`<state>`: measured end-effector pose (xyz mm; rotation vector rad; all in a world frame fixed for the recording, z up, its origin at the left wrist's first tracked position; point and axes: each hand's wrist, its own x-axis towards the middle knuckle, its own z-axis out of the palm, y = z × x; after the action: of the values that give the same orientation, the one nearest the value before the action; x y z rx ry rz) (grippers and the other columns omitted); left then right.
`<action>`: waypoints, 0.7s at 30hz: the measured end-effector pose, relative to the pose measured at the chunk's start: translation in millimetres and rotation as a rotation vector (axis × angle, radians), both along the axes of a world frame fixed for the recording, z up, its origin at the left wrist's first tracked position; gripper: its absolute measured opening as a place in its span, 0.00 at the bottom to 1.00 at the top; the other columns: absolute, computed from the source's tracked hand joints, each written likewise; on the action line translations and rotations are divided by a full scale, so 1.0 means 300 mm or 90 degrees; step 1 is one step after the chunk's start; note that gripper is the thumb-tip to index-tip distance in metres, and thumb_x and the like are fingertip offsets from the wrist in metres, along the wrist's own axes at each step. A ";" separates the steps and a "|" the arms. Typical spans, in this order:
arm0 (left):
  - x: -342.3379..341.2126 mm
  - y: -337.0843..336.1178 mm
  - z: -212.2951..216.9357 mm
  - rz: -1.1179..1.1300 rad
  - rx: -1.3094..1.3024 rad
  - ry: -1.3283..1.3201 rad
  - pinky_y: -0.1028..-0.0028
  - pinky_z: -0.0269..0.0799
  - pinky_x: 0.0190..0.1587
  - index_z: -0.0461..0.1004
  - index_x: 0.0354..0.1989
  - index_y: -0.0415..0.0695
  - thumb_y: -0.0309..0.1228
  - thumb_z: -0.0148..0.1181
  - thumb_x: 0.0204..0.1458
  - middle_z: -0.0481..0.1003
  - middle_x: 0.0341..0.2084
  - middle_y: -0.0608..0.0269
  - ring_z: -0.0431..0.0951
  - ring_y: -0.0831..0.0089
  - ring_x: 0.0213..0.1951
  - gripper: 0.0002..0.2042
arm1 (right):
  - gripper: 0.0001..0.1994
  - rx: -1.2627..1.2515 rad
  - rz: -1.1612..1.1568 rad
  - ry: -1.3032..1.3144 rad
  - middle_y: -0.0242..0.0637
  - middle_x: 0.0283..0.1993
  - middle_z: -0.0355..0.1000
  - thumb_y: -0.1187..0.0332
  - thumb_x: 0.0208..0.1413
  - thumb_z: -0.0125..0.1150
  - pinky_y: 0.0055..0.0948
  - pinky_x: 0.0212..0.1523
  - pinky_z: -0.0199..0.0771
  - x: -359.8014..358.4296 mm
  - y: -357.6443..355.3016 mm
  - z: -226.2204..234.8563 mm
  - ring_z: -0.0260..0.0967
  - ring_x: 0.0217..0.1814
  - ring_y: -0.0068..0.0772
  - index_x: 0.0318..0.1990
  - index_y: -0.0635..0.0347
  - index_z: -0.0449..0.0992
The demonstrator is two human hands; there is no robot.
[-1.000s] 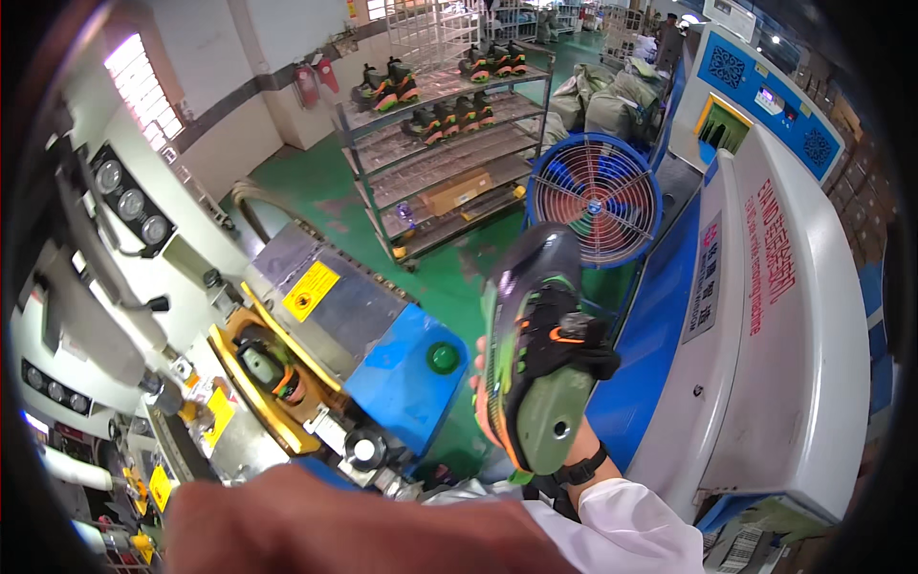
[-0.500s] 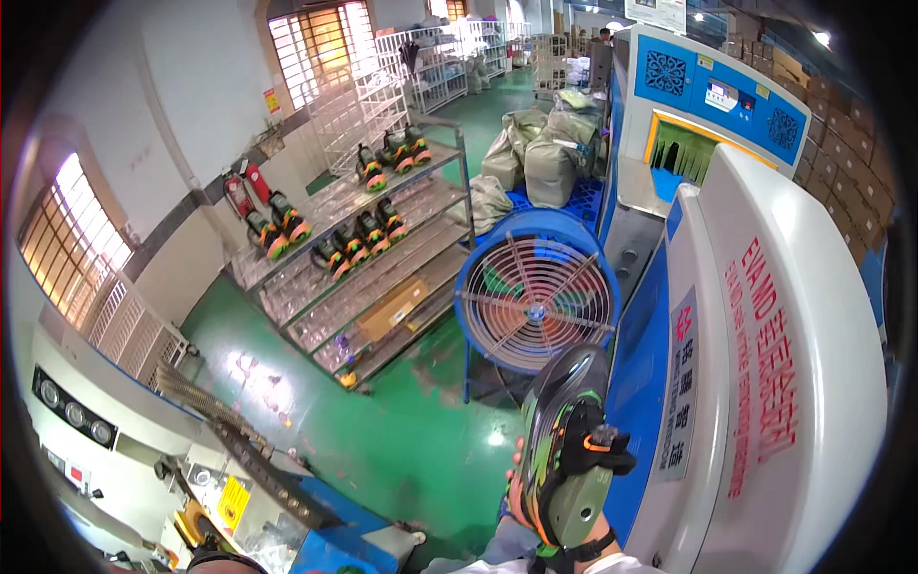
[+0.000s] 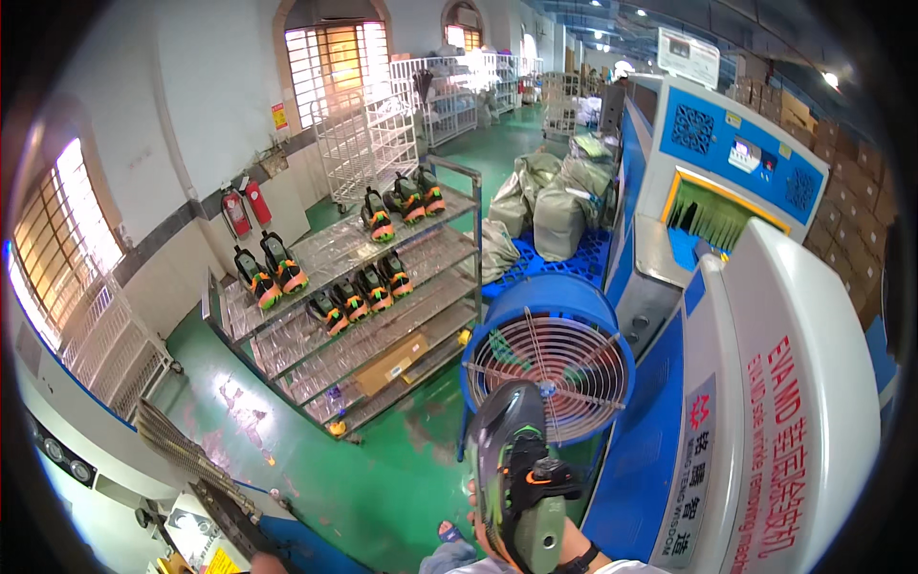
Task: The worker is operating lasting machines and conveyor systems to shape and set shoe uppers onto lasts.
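A dark grey and olive shoe [image 3: 519, 478] with black straps and orange accents is held up in front of me, toe pointing away. My right hand [image 3: 572, 543], with a black band at the wrist, grips it from beneath near the heel. Its fingertips show along the shoe's left side; the palm is hidden under it. Of my left hand [image 3: 266, 563] only a small patch of skin enters at the bottom edge, beside the machine at lower left, so its fingers cannot be made out.
A metal rack [image 3: 382, 316] carries several similar shoes [image 3: 378, 215] on its shelves. Beyond my shoe stands a blue drum fan [image 3: 559, 306]. A white and blue machine [image 3: 794, 402] borders the right. Stuffed sacks [image 3: 559, 215] rest on a blue pallet; fire extinguishers [image 3: 234, 210] hang by the wall.
The shoe and my right hand have shifted left in view, and the shoe now shows more of its upper. The view has tilted up. Less of the machine at lower left shows.
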<state>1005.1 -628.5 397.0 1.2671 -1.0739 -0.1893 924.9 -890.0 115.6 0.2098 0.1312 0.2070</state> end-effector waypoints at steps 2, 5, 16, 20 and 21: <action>0.144 -0.008 -0.135 0.335 0.225 -0.511 0.67 0.67 0.37 0.73 0.28 0.42 0.25 0.54 0.54 0.71 0.21 0.65 0.70 0.69 0.25 0.04 | 0.34 -0.093 -0.014 -0.058 0.49 0.58 0.65 0.47 0.54 0.55 0.48 0.56 0.71 0.081 -0.012 0.022 0.67 0.56 0.53 0.60 0.63 0.61; 0.312 -0.203 -0.389 0.104 0.004 0.046 0.63 0.59 0.56 0.60 0.57 0.40 0.38 0.69 0.42 0.67 0.51 0.54 0.66 0.66 0.55 0.34 | 0.32 -0.281 0.111 -0.034 0.51 0.60 0.63 0.48 0.57 0.52 0.50 0.56 0.72 0.215 -0.057 -0.082 0.68 0.56 0.54 0.63 0.59 0.60; 0.561 -0.410 -0.740 0.096 0.184 0.216 0.62 0.62 0.57 0.67 0.47 0.33 0.47 0.49 0.59 0.78 0.35 0.52 0.76 0.58 0.46 0.24 | 0.37 -0.558 0.438 -0.099 0.40 0.69 0.53 0.42 0.62 0.44 0.33 0.66 0.59 0.626 -0.082 -0.196 0.56 0.67 0.31 0.69 0.59 0.48; 0.589 -0.470 -0.779 0.444 -0.018 0.417 0.63 0.67 0.52 0.67 0.34 0.37 0.43 0.35 0.66 0.74 0.20 0.52 0.77 0.63 0.30 0.21 | 0.40 -0.453 0.586 -0.092 0.41 0.69 0.52 0.42 0.61 0.47 0.30 0.64 0.62 0.764 -0.099 -0.155 0.57 0.66 0.30 0.69 0.65 0.47; 0.630 -0.462 -0.816 0.450 -0.020 0.418 0.63 0.67 0.52 0.67 0.34 0.37 0.43 0.35 0.66 0.74 0.20 0.52 0.77 0.63 0.30 0.21 | 0.41 -0.436 0.611 -0.081 0.41 0.69 0.53 0.41 0.60 0.48 0.30 0.63 0.63 0.809 -0.095 -0.152 0.57 0.66 0.30 0.69 0.64 0.47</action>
<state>1194.0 -767.2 152.3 1.3466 -0.0445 -0.0360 1167.6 -918.7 69.9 -0.5723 0.1606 1.1052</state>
